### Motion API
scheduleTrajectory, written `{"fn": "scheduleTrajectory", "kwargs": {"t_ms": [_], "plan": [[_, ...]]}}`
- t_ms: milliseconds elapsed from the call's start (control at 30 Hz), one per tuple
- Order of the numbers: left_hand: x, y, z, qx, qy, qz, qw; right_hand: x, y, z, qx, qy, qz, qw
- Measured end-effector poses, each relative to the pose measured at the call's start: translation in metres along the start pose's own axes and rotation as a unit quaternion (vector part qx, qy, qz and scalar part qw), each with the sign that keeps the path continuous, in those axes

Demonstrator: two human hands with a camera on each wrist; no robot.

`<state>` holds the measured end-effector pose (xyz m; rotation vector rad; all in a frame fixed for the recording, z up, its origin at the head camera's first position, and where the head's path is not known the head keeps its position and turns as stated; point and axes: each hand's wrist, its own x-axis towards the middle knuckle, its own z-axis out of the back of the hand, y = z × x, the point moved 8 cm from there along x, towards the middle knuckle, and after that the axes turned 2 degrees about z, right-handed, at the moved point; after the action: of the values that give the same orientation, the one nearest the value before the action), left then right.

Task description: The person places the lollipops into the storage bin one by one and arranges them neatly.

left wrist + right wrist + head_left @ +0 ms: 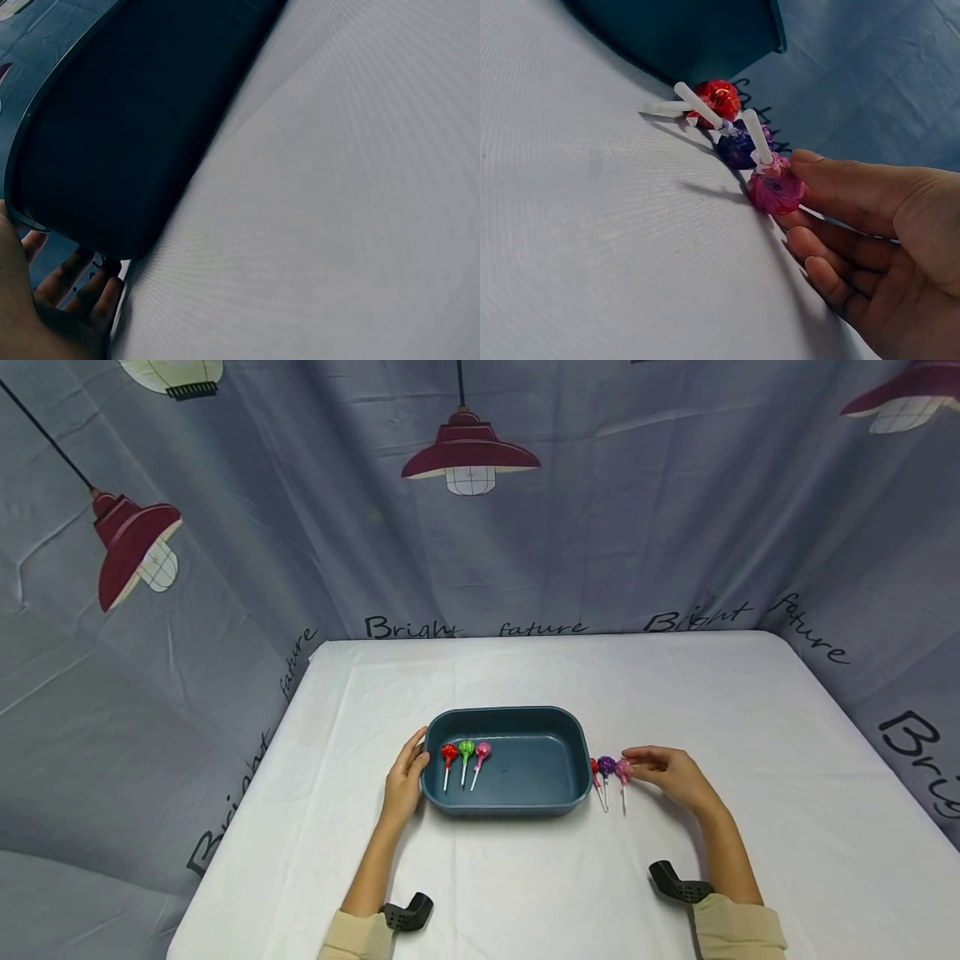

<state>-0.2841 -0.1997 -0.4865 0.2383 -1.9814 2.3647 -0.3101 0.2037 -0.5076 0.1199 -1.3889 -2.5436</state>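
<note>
A dark teal rectangular tray point(525, 806) lies on the table. Inside it, toward the left, are a red lollipop point(449, 752), a green lollipop point(467, 749) and a pink lollipop point(483, 750), sticks toward me. My left hand point(402, 785) rests against the tray's left end, its fingers fairly straight along the outer wall. Just off the right end lie another red lollipop point(718, 101) and a purple lollipop point(739, 144). Beside these, my right hand point(675, 777) pinches the wrapped head of a second pink lollipop point(774, 191) between thumb and forefinger; its stick points toward me.
A white cloth point(525, 893) covers the table. Behind it and at the sides hangs a grey-blue curtain point(585, 543) printed with red lamps and lettering. A black wrist device point(408, 912) sits on my left wrist, and a similar device point(678, 882) on my right.
</note>
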Motion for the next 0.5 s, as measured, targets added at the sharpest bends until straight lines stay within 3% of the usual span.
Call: {"fn": "scheduleTrajectory", "kwargs": {"t_ms": [267, 500], "plan": [[-0.0001, 0.0014, 0.0002, -0.002, 0.000, 0.004, 1.0000, -0.0002, -0.0059, -0.0030, -0.014, 0.000, -0.020, 0.9997], [0.0013, 0.0019, -0.0004, -0.002, -0.001, -0.001, 1.0000, -0.0010, -0.0065, -0.0052, -0.011, 0.008, -0.012, 0.9998]]}}
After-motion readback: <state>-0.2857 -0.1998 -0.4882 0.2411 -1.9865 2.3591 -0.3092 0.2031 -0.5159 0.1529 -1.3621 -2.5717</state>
